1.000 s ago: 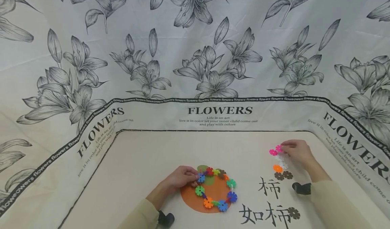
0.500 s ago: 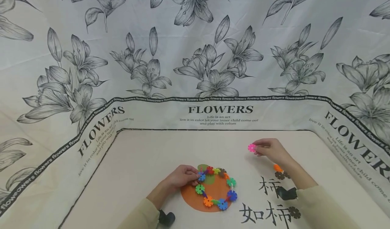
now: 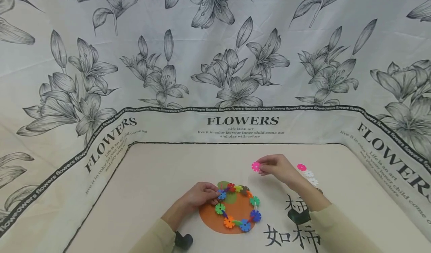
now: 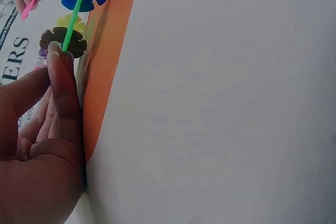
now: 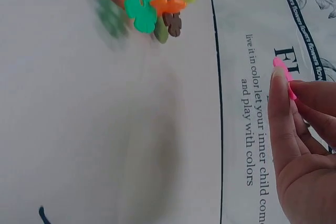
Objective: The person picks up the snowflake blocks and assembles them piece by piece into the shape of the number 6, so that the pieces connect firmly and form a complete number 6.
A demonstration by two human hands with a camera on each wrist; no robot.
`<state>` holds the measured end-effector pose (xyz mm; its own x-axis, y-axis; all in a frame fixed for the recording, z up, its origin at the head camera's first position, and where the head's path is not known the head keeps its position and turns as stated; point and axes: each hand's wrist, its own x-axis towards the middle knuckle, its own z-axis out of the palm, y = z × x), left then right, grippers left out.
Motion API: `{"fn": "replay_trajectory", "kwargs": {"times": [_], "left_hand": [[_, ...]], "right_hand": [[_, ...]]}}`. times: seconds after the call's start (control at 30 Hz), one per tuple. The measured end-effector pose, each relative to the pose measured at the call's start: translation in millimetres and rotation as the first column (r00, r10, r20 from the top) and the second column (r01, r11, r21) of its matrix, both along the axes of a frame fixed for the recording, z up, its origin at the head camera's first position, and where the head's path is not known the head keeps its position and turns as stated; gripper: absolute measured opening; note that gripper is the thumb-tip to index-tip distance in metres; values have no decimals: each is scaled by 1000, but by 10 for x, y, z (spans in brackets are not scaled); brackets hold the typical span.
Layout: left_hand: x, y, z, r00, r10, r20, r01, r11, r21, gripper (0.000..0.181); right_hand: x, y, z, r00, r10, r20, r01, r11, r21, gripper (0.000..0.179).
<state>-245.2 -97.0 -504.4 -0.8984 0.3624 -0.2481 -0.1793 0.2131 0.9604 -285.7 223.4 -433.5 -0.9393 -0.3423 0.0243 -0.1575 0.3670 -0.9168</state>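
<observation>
A ring of colourful plastic interlocking discs [image 3: 229,222] lies over a printed orange persimmon [image 3: 209,219] on the mat. My left hand [image 3: 202,194] pinches its upper left part, beside a blue disc [image 3: 222,195]. In the left wrist view, the fingertips meet by a green disc [image 4: 72,22] seen edge-on and a brown disc [image 4: 46,36]. Up and to the right of the ring, my right hand [image 3: 279,169] holds a bright pink disc [image 3: 256,166] between thumb and fingers. The right wrist view shows this pink disc [image 5: 283,74] nearly edge-on.
Loose discs lie at the right: a pink one [image 3: 301,167] and white ones [image 3: 310,177], with others partly hidden by my right arm. Black printed characters [image 3: 277,236] mark the mat. A flower-printed cloth [image 3: 242,77] stands behind the mat's dark-edged border.
My right hand has picked up one of the two pink discs and carried it left towards the ring. My left hand stays at the ring's upper left.
</observation>
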Motion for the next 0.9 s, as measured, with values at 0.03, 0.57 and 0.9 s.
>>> {"fn": "replay_trajectory", "kwargs": {"times": [0.03, 0.57, 0.9], "left_hand": [[-2, -3, -1, 1000, -2, 0, 2, 1000, 1, 14], [12, -16, 1, 1000, -6, -3, 6, 1000, 26, 16], [-10, -35, -2, 999, -42, -7, 43, 998, 55, 18]], "right_hand": [[3, -42, 4, 1000, 5, 3, -5, 1000, 0, 31], [-48, -678, -116, 991, 133, 8, -133, 991, -22, 23], [-101, -900, -206, 981, 195, 3, -195, 980, 44, 23]]}}
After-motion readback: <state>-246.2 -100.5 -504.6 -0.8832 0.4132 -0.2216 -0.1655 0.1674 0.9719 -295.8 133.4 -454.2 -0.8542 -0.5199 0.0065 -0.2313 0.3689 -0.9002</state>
